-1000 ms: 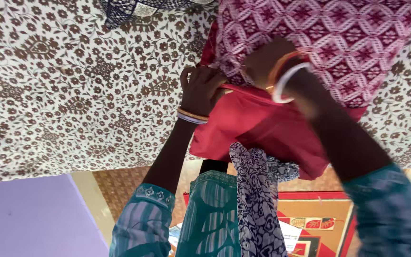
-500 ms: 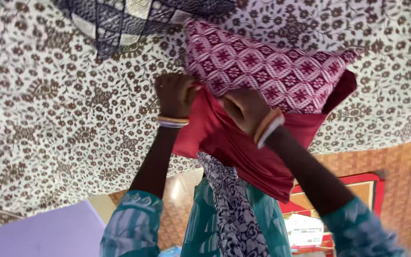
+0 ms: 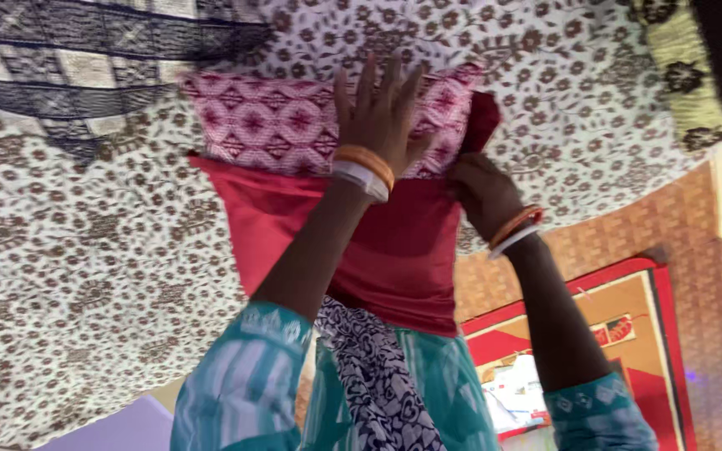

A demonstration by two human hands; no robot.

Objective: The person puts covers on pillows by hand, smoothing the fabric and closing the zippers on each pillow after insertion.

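A maroon-and-white patterned pillow (image 3: 252,125) lies on the bed with its near part inside a plain red cover (image 3: 394,250). My left hand (image 3: 378,104) lies flat on the pillow with fingers spread, just past the cover's mouth, and holds nothing. My right hand (image 3: 482,188) is closed on the cover's edge at the pillow's right side. Both wrists wear orange and white bangles. The cover's lower part hangs off the bed toward my body.
The bed carries a white sheet with a brown floral print (image 3: 85,250). A dark blue checked cloth (image 3: 60,50) lies at the top left, a yellow-green floral cloth (image 3: 687,75) at the top right. A red-bordered mat (image 3: 653,334) lies on the floor. My black-and-white scarf (image 3: 378,376) hangs in front.
My left hand let go of the cover's mouth and now rests flat on the pillow. My right hand shifted to the cover's right edge. The view swung left.
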